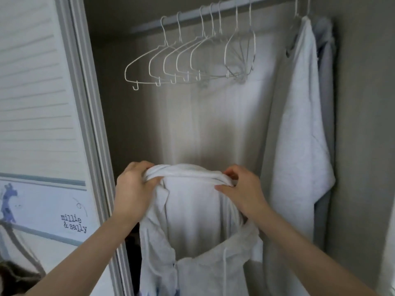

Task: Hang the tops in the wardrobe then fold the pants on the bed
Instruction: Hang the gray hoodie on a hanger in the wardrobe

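Both hands hold up a white top (192, 201) in front of the open wardrobe: the left hand (133, 189) grips the bunched collar at its left end with curled fingers, and the right hand (243, 189) pinches the same rolled edge at its right end, so the garment hangs down between the two arms. Going from left to right, there is a louvred door (36, 103) with a printed picture, then a row of bare white wire hangers (181, 60) on the rail (192, 16) above the hands, and at the far right a white garment (299, 124) already hanging, with a grey one just behind it.
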